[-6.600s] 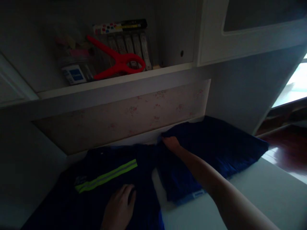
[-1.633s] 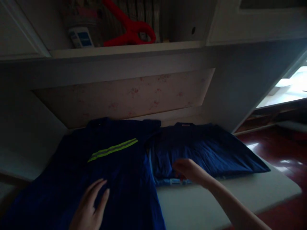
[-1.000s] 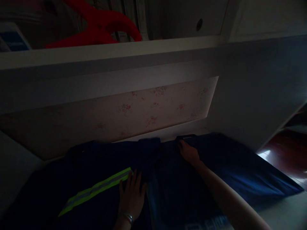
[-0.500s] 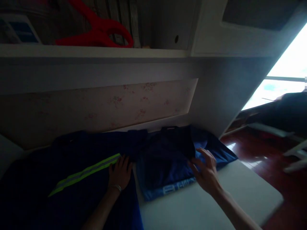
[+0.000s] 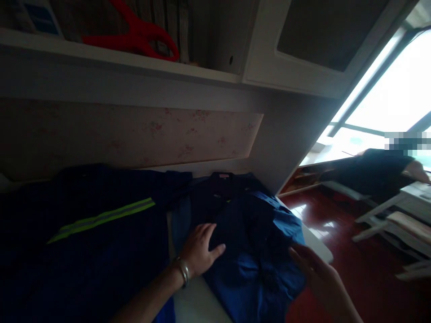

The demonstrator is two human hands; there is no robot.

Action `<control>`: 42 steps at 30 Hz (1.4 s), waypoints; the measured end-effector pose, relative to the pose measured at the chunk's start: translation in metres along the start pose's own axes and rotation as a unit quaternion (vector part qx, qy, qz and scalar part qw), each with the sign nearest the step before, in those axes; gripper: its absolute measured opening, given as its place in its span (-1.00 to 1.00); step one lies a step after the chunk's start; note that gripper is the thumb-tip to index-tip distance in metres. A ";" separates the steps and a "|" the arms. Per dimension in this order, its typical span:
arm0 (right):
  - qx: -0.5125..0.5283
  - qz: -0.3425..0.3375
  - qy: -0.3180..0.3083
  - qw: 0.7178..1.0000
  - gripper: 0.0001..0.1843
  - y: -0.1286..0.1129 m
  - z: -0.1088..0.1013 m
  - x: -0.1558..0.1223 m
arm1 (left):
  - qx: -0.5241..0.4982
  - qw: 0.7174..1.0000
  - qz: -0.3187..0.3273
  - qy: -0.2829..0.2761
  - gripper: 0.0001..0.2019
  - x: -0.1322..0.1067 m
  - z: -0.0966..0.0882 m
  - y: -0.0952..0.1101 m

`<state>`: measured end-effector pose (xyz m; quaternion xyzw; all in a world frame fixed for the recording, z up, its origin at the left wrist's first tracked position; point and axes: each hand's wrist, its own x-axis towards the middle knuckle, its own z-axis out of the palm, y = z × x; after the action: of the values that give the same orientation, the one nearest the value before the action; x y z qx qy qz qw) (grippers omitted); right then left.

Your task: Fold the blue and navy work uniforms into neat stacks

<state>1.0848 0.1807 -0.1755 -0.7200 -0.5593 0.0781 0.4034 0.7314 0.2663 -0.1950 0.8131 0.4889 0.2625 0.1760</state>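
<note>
Head view, dim, a bit blurred. Left hand (image 5: 200, 250) lies open, palm flat, fingers spread on the near left part of the folded shirt (image 5: 251, 233); nothing is pinched. A bracelet (image 5: 183, 271) shows on that wrist. Right hand (image 5: 319, 276) is open too, fingers loose, at the shirt's near right edge, where the cloth hangs off the table (image 5: 197, 303). Cannot tell if it touches the cloth.

The shirt sits on the table's right end, collar toward the wall, between both hands. It is under the left palm and just left of the right fingers.

Left of it, edges meeting, lies a second dark garment (image 5: 67, 264) with a yellow stripe (image 5: 101, 218), not touched by either hand.

Judgement: to flatten well, hold the left palm down as an anchor, sweep the right hand outward over the bunched cloth, and mind the corner that overhangs the edge, as it could drag the fold off.

A shelf (image 5: 141, 60) above holds a red clip (image 5: 134, 33). Another person (image 5: 373, 170) is far right by the window, well apart.
</note>
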 end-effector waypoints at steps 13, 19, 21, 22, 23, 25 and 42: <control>-0.059 -0.108 -0.065 0.990 -0.52 0.015 0.089 0.060 | 0.076 0.996 -0.021 -0.038 -0.64 -0.028 0.032 0.023; 0.136 0.093 -0.035 0.986 -0.48 0.005 0.018 0.039 | 0.094 0.989 0.022 -0.110 -0.65 -0.023 0.042 0.028; 0.194 0.182 -0.087 0.960 -0.47 0.018 -0.019 0.026 | 0.067 0.992 0.021 -0.102 -0.65 -0.029 0.036 0.029; 0.207 0.218 -0.138 0.944 -0.48 0.027 -0.038 0.019 | 0.035 0.995 0.018 -0.092 -0.66 -0.034 0.030 0.031; 0.205 0.245 -0.198 0.927 -0.51 0.038 -0.054 0.013 | -0.011 0.996 0.015 -0.083 -0.69 -0.041 0.020 0.032; 0.163 0.274 -0.296 0.901 -0.56 0.064 -0.079 0.005 | -0.133 0.986 0.021 -0.102 -0.75 -0.057 -0.005 0.037; -0.335 0.052 -0.094 0.936 -0.35 0.028 0.039 0.099 | 0.020 0.977 -0.201 0.071 -0.65 -0.021 0.025 -0.017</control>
<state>1.1199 0.2841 -0.1866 -0.8305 -0.5506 -0.0256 0.0799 0.7264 0.2547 -0.2298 0.6804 0.6592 0.2692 0.1736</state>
